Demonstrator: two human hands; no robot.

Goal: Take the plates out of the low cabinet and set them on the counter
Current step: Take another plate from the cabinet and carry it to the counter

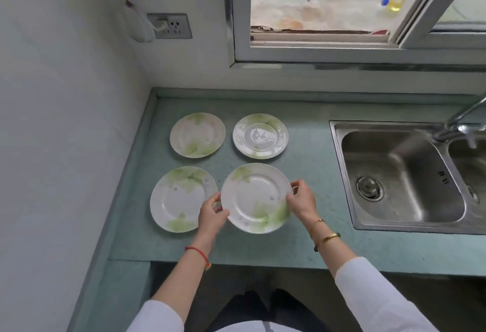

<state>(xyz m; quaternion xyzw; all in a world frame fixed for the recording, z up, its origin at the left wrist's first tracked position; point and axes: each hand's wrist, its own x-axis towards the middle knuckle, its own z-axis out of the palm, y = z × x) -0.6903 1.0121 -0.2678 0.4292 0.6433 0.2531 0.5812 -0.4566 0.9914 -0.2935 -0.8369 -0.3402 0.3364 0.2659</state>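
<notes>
Several white plates with green leaf prints lie on the green counter [310, 174]. The near right plate [256, 197] is held by both hands: my left hand [211, 214] grips its left rim and my right hand [302, 200] grips its right rim. It overlaps the edge of the near left plate [178, 199]. Two more plates rest further back, the far left plate [197, 135] and the far right plate [260, 135]. The low cabinet is below the counter's front edge and hidden from view.
A steel sink [394, 176] with a tap [462, 126] takes up the counter's right side. White walls close the left and back, with a socket [169, 26] on the back wall. An open window [323, 3] sits above the counter.
</notes>
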